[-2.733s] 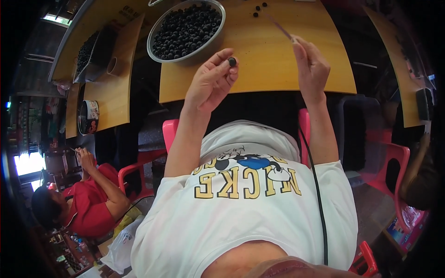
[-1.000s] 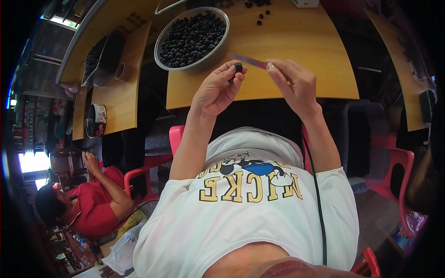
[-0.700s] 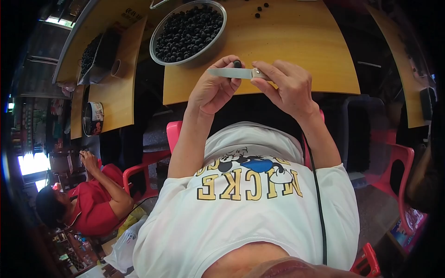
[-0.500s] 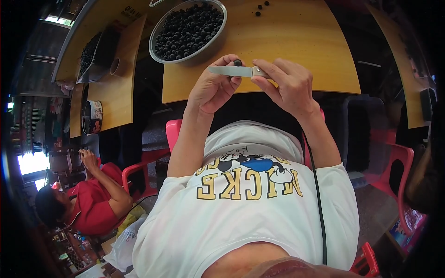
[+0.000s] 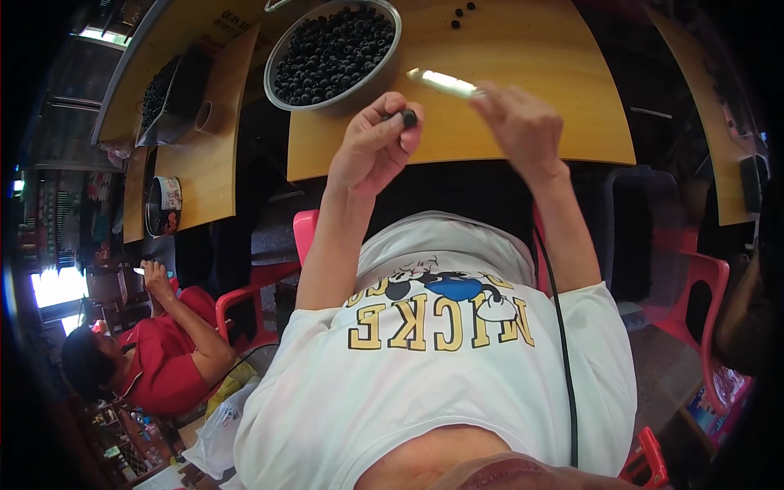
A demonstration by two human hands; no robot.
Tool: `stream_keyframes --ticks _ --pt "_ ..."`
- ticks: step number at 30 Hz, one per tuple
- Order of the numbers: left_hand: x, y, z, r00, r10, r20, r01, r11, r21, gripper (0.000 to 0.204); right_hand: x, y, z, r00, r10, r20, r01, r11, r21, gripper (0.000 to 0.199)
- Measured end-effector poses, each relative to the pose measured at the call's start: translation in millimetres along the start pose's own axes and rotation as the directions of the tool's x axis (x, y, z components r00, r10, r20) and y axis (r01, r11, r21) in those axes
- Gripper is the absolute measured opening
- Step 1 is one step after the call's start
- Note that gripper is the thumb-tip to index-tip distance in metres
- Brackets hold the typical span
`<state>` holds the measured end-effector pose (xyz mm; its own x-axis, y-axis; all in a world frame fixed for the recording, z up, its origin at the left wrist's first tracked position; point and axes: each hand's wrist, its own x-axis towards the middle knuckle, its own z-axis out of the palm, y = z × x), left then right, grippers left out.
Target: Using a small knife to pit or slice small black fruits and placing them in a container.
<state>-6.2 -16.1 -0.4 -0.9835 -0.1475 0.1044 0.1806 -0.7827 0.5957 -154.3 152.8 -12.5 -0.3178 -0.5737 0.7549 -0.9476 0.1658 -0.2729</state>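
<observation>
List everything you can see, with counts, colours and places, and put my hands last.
held piece: one, dark, by the table's near edge
knife: one, bright blade, right of the held piece
bowl: one, greyish, on the middle table
round pieces: many, dark, in the bowl
loose pieces: at least three, dark, right of the bowl
tables: at least three, yellow-brown, middle, left, right
tin: one, black and white, left table
chairs: several, red-pink, around you
co-worker: one, red shirt, lower left
plastic bag: one, white, lower left
cable: one, black, over your shirt
shirt: one, white, on you
left hand: one, bare, pinching the held piece
right hand: one, bare, gripping the knife
</observation>
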Motion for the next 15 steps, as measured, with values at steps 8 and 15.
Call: stream_keyframes --ticks 8,15 --pt "-1.9 7.8 7.4 0.994 -0.07 -0.089 0.059 0.991 -0.123 0.027 -2.7 22.1 -1.1 0.872 0.49 -0.019 -0.481 0.863 0.157 0.037" --pt "7.6 94.1 -9.4 0.983 -0.047 -0.177 0.038 0.998 -0.059 0.016 -7.1 30.9 3.7 0.817 0.576 0.024 -0.551 0.77 0.322 0.038"
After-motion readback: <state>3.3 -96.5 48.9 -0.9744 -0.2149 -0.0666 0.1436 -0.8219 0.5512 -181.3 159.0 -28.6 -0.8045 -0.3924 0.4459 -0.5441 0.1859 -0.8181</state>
